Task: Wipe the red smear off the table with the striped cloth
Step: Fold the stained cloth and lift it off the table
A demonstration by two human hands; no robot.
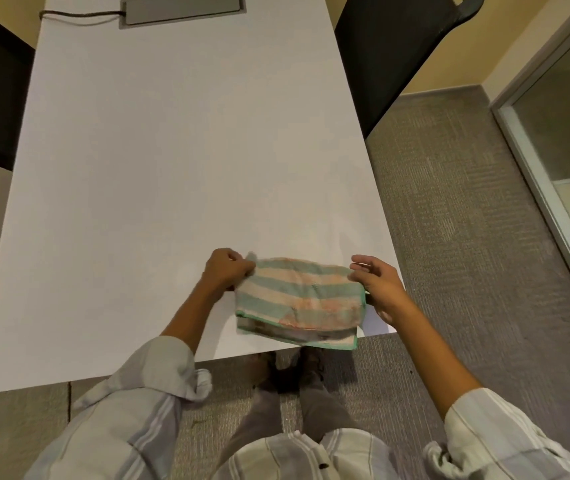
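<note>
The striped cloth [297,299], teal and cream with reddish stains on it, is folded over and held just above the near right corner of the white table [172,168]. My left hand [226,270] pinches its upper left corner. My right hand [378,287] grips its right edge, thumb and fingers around the fold. The cloth's lower edge hangs past the table's front edge. No red smear shows on the bare table surface; whatever lies under the cloth is hidden.
A grey cable box [183,10] with a dark cable [79,15] is set in the table's far end. A black chair [404,53] stands at the right side. A glass door [560,150] and grey carpet [467,237] lie to the right.
</note>
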